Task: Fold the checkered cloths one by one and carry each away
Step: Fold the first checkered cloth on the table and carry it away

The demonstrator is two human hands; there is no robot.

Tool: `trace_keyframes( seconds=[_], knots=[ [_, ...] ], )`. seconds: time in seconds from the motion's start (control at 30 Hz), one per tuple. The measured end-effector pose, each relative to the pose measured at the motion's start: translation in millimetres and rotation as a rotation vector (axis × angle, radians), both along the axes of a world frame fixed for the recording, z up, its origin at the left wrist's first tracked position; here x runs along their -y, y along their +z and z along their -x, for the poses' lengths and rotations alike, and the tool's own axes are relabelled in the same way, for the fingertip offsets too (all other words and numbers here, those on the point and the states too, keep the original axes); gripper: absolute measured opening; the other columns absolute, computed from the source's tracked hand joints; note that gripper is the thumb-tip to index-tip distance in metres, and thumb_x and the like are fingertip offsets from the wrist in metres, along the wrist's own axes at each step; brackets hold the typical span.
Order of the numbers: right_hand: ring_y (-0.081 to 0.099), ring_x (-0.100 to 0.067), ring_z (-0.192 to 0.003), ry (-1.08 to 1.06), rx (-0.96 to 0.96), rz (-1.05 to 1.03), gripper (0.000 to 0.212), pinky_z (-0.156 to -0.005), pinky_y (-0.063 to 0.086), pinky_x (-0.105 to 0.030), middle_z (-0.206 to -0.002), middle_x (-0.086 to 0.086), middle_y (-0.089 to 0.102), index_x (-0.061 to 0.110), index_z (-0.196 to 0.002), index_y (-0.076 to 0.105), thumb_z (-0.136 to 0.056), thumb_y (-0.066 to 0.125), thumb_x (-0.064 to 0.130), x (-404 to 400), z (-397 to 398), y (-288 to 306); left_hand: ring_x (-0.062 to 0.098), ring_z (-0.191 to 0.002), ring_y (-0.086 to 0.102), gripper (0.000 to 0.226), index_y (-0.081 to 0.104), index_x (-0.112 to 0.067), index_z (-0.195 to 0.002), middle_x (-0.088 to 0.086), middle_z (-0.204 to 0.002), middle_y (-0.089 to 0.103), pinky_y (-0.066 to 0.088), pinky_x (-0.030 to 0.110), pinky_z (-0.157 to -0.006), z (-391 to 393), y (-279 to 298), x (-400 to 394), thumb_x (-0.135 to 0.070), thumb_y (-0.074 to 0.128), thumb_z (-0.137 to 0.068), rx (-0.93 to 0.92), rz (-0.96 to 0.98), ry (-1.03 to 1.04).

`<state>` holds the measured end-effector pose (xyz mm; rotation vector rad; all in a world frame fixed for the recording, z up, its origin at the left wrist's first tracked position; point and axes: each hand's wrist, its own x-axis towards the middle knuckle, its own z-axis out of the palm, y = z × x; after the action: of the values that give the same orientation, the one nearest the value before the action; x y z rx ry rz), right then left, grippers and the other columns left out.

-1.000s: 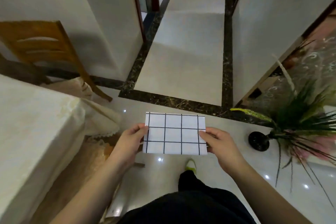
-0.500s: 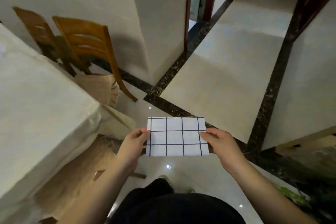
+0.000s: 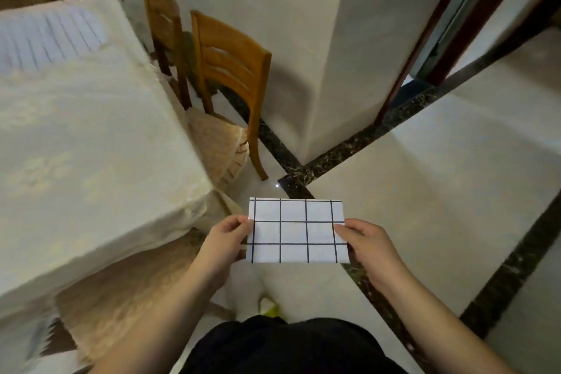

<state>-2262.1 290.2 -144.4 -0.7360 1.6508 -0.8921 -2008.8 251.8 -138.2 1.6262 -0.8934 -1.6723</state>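
Observation:
A folded white cloth with a black grid (image 3: pixel 296 231) is held flat in front of my body, above the tiled floor. My left hand (image 3: pixel 226 238) pinches its left edge and my right hand (image 3: pixel 368 241) pinches its right edge. More white cloth with thin lines (image 3: pixel 48 36) lies on the far left part of the table, blurred.
A table under a cream tablecloth (image 3: pixel 91 146) fills the left. Two wooden chairs (image 3: pixel 230 70) stand between the table and a white wall corner (image 3: pixel 321 55). Dark marble strips (image 3: pixel 349 146) cross the pale floor; a doorway (image 3: pixel 455 24) opens at the upper right.
The view has swung left: the plant and hallway have left the frame, the table and chairs now fill the left. Both hands keep the same grip on the folded cloth.

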Motion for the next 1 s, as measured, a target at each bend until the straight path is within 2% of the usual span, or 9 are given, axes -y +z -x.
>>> trace_keyframes(
  seconds=[0.07,0.13,0.23,0.33,0.53,0.63,0.73,0.87,1.0],
  knots=[
    [0.072,-0.022,-0.089,0.066,-0.009,-0.001,0.016,-0.087,0.057,-0.045,-0.094,-0.005,0.076,0.014,-0.103,0.072,-0.091,0.066,0.021,31,-10,4,0.011,-0.061,0.063,0.015,0.064,-0.012,-0.087,0.000,-0.071,0.065,0.051,0.026,-0.055,-10,1,16,-0.019,0.055,-0.097,0.011,-0.012,0.046],
    [0.072,-0.021,-0.089,0.107,-0.014,0.007,0.014,-0.087,0.056,-0.043,-0.093,-0.004,0.076,0.015,-0.101,0.073,-0.092,0.065,0.021,61,-21,7,0.008,-0.056,0.062,0.014,0.063,-0.009,-0.089,0.000,-0.070,0.064,0.049,0.023,-0.050,-21,1,32,-0.017,0.055,-0.097,0.014,-0.011,0.071],
    [0.072,-0.020,-0.086,0.163,-0.029,0.007,0.013,-0.079,0.057,-0.035,-0.092,-0.005,0.076,0.014,-0.099,0.072,-0.093,0.062,0.019,97,-38,11,0.014,-0.065,0.064,0.019,0.062,0.001,-0.100,0.008,-0.081,0.066,0.051,0.022,-0.051,-38,2,54,-0.016,0.055,-0.097,0.032,-0.024,0.115],
    [0.072,-0.018,-0.085,0.231,-0.029,0.005,0.013,-0.073,0.056,-0.029,-0.092,-0.003,0.075,0.014,-0.101,0.070,-0.094,0.060,0.019,130,-56,10,0.016,-0.069,0.065,0.020,0.063,0.002,-0.099,0.013,-0.086,0.067,0.051,0.021,-0.050,-52,2,70,-0.017,0.055,-0.097,0.067,-0.027,0.166],
    [0.070,-0.019,-0.090,0.371,-0.050,-0.028,0.015,-0.078,0.056,-0.030,-0.097,-0.006,0.074,0.012,-0.105,0.068,-0.092,0.064,0.017,201,-81,-3,0.012,-0.059,0.058,0.018,0.065,-0.003,-0.097,0.006,-0.076,0.064,0.045,0.019,-0.045,-69,-10,92,-0.019,0.055,-0.097,0.098,-0.048,0.344],
    [0.071,-0.018,-0.085,0.468,-0.040,-0.056,0.010,-0.068,0.054,-0.025,-0.093,-0.006,0.074,0.013,-0.099,0.069,-0.093,0.062,0.015,240,-91,-10,0.005,-0.044,0.050,0.019,0.063,0.003,-0.097,-0.001,-0.060,0.056,0.040,0.017,-0.039,-67,-19,106,-0.014,0.054,-0.098,0.051,-0.075,0.478],
    [0.070,-0.019,-0.085,0.595,-0.076,-0.052,0.015,-0.065,0.051,-0.022,-0.095,-0.008,0.074,0.010,-0.102,0.070,-0.092,0.063,0.018,284,-102,-23,0.011,-0.051,0.048,0.020,0.062,0.005,-0.099,0.005,-0.064,0.055,0.041,0.017,-0.040,-63,-25,125,-0.013,0.055,-0.097,0.044,-0.097,0.586],
    [0.069,-0.015,-0.090,0.793,-0.072,-0.064,0.019,-0.067,0.049,-0.019,-0.098,-0.002,0.073,0.014,-0.109,0.068,-0.094,0.060,0.024,345,-121,-30,0.014,-0.062,0.062,0.015,0.068,-0.006,-0.093,0.004,-0.071,0.068,0.047,0.019,-0.048,-59,-28,148,-0.018,0.059,-0.096,0.073,-0.093,0.751],
    [0.069,-0.010,-0.085,0.993,-0.089,-0.082,0.019,-0.068,0.051,-0.019,-0.095,0.002,0.073,0.014,-0.112,0.066,-0.096,0.058,0.023,398,-149,-32,0.009,-0.056,0.065,0.013,0.068,-0.005,-0.093,0.003,-0.069,0.070,0.050,0.021,-0.049,-48,-29,167,-0.014,0.059,-0.095,0.077,-0.113,0.915]
  ],
)
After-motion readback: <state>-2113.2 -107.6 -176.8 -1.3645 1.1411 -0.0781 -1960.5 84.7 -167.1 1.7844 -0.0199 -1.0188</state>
